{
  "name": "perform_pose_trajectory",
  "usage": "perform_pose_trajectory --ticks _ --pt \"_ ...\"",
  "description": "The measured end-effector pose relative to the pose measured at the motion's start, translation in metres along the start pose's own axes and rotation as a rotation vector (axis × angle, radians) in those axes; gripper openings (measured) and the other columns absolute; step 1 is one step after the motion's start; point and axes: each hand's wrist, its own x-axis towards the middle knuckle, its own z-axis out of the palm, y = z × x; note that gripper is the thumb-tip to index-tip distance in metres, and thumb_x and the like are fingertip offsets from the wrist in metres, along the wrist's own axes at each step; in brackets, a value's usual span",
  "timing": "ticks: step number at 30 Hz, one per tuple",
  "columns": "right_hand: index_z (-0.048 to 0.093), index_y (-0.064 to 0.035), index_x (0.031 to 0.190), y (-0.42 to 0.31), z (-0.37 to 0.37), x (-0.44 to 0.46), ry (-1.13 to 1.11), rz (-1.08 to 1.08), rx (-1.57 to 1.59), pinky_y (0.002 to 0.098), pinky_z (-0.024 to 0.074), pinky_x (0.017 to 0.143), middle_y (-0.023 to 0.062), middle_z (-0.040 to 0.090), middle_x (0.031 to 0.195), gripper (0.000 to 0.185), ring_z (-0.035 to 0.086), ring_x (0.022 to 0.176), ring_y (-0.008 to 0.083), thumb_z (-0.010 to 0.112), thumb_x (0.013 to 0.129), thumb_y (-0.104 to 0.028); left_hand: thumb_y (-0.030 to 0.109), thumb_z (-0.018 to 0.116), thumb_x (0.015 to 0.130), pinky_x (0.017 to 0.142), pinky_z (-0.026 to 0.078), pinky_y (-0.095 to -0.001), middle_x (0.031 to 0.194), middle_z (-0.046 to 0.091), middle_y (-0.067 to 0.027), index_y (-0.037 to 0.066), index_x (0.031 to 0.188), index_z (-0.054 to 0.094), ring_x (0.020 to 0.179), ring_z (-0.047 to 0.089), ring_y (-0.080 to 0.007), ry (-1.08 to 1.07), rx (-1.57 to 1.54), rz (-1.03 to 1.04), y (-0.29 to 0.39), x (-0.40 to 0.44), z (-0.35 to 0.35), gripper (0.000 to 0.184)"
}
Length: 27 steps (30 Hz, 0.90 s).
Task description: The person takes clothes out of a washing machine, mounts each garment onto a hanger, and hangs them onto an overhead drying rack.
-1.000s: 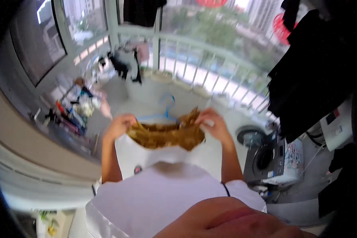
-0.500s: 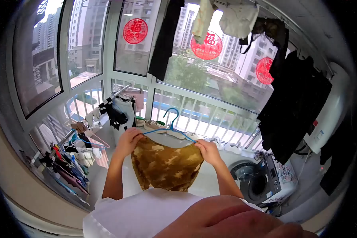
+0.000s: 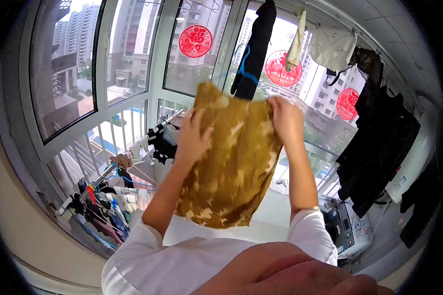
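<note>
A brown-and-tan camouflage-patterned garment (image 3: 234, 162) hangs in front of me, raised against the window; whether it is shorts or a top I cannot make out. Above its upper edge shows a blue clothes hanger (image 3: 249, 74), smeared by motion, with part of it behind the cloth. My right hand (image 3: 286, 120) pinches the garment's upper right corner. On the left side of the cloth lies my left hand (image 3: 194, 140), its fingers spread against the fabric and slightly blurred.
Black clothes (image 3: 379, 142) hang from an overhead rail at the right, beside dark trousers (image 3: 255, 49) in the middle. A low rack with several garments (image 3: 103, 196) stands at the left. A washing machine (image 3: 352, 228) is at lower right.
Both hands have lifted the garment and hanger up toward the window. My left hand has gone from pinching the upper left corner to lying spread on the cloth's side.
</note>
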Motion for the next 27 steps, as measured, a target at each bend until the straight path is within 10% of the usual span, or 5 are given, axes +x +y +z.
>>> perform_pose_trajectory --ticks 8,15,17,27 --pt "0.075 -0.0061 0.098 0.001 0.057 0.242 0.235 -0.036 -0.226 0.0525 0.0562 0.078 0.023 0.073 0.092 0.032 0.071 0.088 0.044 0.058 0.098 -0.033 0.022 0.066 0.098 0.121 0.024 -0.0572 0.167 0.016 -0.019 0.016 0.162 0.027 0.152 0.021 -0.0475 -0.164 -0.2 0.094 0.01 0.008 0.087 0.075" --pt "0.074 -0.0015 0.098 0.017 0.119 0.4 0.323 -0.118 -0.312 0.0546 0.0582 0.079 0.024 0.074 0.099 0.025 0.072 0.093 0.0452 0.062 0.096 -0.023 0.027 0.053 0.105 0.125 0.02 -0.0449 0.17 0.016 -0.0151 0.016 0.164 0.021 0.155 0.019 -0.0376 -0.238 -0.48 0.049 -0.045 0.062 0.142 0.068" --pt "0.073 -0.0075 0.095 0.041 0.159 0.446 0.774 -0.299 -0.439 0.0382 0.0547 0.064 0.0109 0.069 0.078 0.015 0.07 0.071 0.0252 0.06 0.097 -0.016 0.032 0.055 0.104 0.125 0.018 -0.0433 0.17 0.017 -0.0153 0.014 0.165 0.02 0.156 0.018 -0.0357 -0.259 -0.509 0.037 -0.049 0.08 0.15 0.072" --pt "0.071 -0.0101 0.113 0.025 0.212 0.521 0.354 -0.017 -0.293 0.0473 0.0554 0.089 0.0144 0.071 0.117 0.024 0.07 0.106 0.0343 0.052 0.1 -0.019 0.034 0.061 0.101 0.125 0.02 -0.0451 0.169 0.018 -0.0161 0.014 0.163 0.024 0.156 0.018 -0.0357 -0.168 -0.408 0.143 -0.098 0.122 0.198 0.075"
